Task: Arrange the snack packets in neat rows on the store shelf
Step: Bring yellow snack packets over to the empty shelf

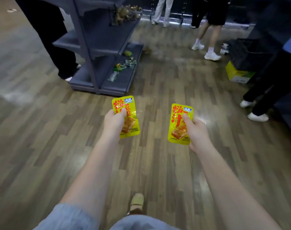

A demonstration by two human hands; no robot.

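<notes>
Over wood-plank floor, each hand pinches a glossy yellow packet

A snack packet sits in each hand; the shelf stands ahead at eleven o'clock.

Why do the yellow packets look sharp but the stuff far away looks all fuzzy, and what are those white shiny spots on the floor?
In the head view, the two yellow packets, left and right, are crisp; the grey shelf and its packets are blurred, likely by motion or distance; the white patches on the wooden floor are glare from lights; the wide lens bends straight lines near the edges.
</notes>
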